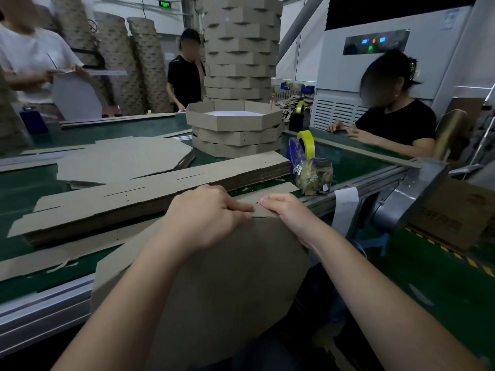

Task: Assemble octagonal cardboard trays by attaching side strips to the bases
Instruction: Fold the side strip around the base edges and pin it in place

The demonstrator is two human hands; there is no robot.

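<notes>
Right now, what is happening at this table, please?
A person is assembling a cardboard tray. The left hand and the right hand pinch a side strip against the far edge of a large base, which hangs over the table edge toward the person. The strip appears to meet only this one edge. A stack of strips lies to the left, finished trays stand farther back, and a tape dispenser sits on the right.
</notes>
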